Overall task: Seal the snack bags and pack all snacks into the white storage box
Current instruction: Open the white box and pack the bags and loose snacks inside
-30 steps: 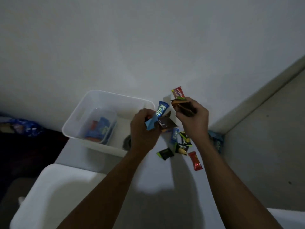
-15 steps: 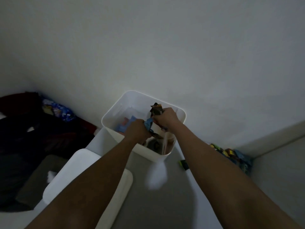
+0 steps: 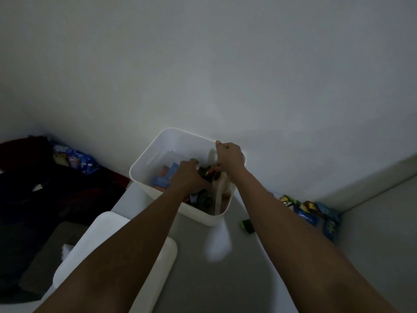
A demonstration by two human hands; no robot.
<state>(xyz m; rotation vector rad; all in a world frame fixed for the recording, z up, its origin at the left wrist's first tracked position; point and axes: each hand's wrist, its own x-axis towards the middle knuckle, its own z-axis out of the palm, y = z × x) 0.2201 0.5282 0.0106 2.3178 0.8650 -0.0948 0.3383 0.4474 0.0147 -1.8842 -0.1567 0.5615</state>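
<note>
The white storage box (image 3: 146,159) stands against the wall, with blue packets (image 3: 165,177) and several dark wrapped snacks inside. Both hands reach into it. My left hand (image 3: 188,176) is low in the middle of the box, fingers curled downward; what they hold is hidden. My right hand (image 3: 229,158) hovers over the far right corner, fingers curled, with small dark and orange snack wrappers (image 3: 212,171) showing just under them. Loose snacks (image 3: 304,208) lie along the corner to the right, and a green packet (image 3: 247,225) lies nearer the box.
A white lid (image 3: 108,251) lies at the lower left, beside my left forearm. Dark clothing and a blue patterned bag (image 3: 75,159) fill the left side. The wall rises right behind the box, and a ledge runs off to the right.
Both hands carried snacks from the loose pile over to the box and have now dropped lower into it. The dark packet that stuck up above my right hand no longer shows.
</note>
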